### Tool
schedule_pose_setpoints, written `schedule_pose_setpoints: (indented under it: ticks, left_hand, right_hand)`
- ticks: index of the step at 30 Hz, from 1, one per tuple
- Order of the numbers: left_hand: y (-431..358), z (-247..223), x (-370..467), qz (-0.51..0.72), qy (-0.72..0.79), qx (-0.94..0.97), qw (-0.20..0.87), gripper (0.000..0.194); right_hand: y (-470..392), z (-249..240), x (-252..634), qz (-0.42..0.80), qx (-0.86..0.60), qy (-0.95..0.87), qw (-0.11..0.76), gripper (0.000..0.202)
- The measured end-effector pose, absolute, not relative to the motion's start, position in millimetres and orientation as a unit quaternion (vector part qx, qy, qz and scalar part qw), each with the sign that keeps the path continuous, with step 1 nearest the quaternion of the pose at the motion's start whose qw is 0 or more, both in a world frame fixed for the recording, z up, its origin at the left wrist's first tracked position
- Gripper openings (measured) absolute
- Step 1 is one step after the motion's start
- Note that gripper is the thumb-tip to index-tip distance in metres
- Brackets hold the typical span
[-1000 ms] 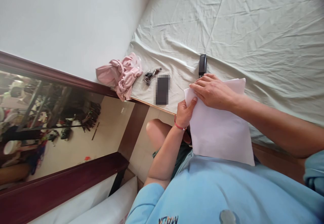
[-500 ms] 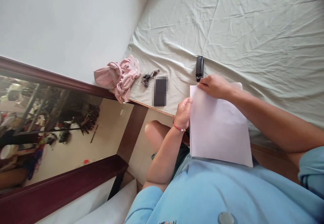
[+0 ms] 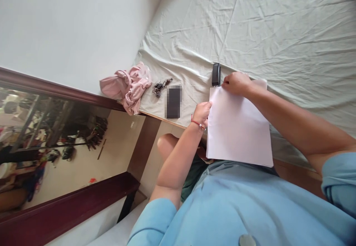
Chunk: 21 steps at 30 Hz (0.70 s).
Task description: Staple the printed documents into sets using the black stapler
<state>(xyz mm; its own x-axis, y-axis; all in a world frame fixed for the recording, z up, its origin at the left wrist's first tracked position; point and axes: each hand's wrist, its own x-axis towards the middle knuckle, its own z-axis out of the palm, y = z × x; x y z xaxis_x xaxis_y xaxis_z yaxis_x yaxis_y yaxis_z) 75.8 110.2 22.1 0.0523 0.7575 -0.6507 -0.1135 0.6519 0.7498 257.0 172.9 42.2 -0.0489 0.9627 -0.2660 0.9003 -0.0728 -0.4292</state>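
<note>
White paper sheets [image 3: 239, 127] lie over the front edge of the cloth-covered surface, stacked, reaching towards my shirt. My left hand [image 3: 202, 113], with a red bracelet at the wrist, grips their left edge, fingers closed. My right hand [image 3: 236, 83] is closed on the top edge of the sheets near their upper left corner; its fingertips are partly hidden. A black stapler [image 3: 216, 75] sits upright on the cloth just beyond that corner, close to my right fingers, its near end touching or just under the paper.
Left of the paper are a dark blurred rectangular object [image 3: 173, 102], a bunch of keys [image 3: 158, 88] and a pink cloth [image 3: 133, 85]. A mirror [image 3: 116, 142] in a dark red frame is at the left. Wrinkled pale cloth [image 3: 264, 35] covers the surface.
The sheets and both hands have shifted upward in view, and the paper's top left corner is now against the stapler's near end. Both hands keep their hold.
</note>
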Motion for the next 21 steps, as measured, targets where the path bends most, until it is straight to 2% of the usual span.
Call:
schedule_pose_setpoints:
  ticks: [5,8,11,15,21]
  left_hand:
    - [121.8,23.1,80.3,0.311,0.632,0.280,0.653,0.023]
    - [121.4,23.6,82.0,0.308,0.641,0.292,0.639,0.025]
    - [119.3,24.0,83.1,0.320,0.630,0.298,0.642,0.020]
    - [119.1,23.4,83.6,0.320,0.626,0.305,0.642,0.018]
    - [119.9,18.1,81.6,0.309,0.630,0.306,0.643,0.020]
  right_hand:
    - [180.0,37.0,257.5,0.244,-0.689,-0.678,0.074,0.029]
    - [168.4,32.1,257.7,0.179,-0.667,-0.703,0.170,0.034]
    - [154.0,26.1,258.2,0.105,-0.594,-0.751,0.270,0.045]
    - [147.4,14.6,259.4,0.071,-0.504,-0.821,0.258,0.052]
    - [151.8,3.4,261.2,0.091,-0.501,-0.818,0.268,0.058]
